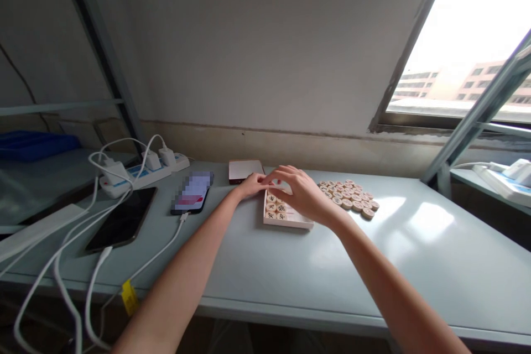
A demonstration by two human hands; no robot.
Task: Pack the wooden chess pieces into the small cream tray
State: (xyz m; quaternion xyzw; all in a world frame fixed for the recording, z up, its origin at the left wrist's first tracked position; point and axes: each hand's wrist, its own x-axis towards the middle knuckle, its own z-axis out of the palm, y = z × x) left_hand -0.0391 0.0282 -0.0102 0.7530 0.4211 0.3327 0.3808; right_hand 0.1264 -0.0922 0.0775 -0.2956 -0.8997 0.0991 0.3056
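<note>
A shallow white box (288,223) sits on the desk, with round wooden Chinese chess pieces (271,207) in its left part. At its far left corner, my left hand (251,186) has its fingers closed against the box edge, partly covered by my other hand. My right hand (302,191) arches over the box from the right, thumb and fingers drawn together near the left fingertips. What lies in that pinch is too small and covered to make out. Right of the box lies a flat cluster of loose Chinese chess pieces (348,197).
Behind my left hand lies an open dark-edged box lid (245,169). A plugged-in phone (193,192), a dark tablet-like device (124,218) and a power strip (143,175) with looping white cables occupy the desk's left side. The wall (257,66) rises behind the grey desk (332,282).
</note>
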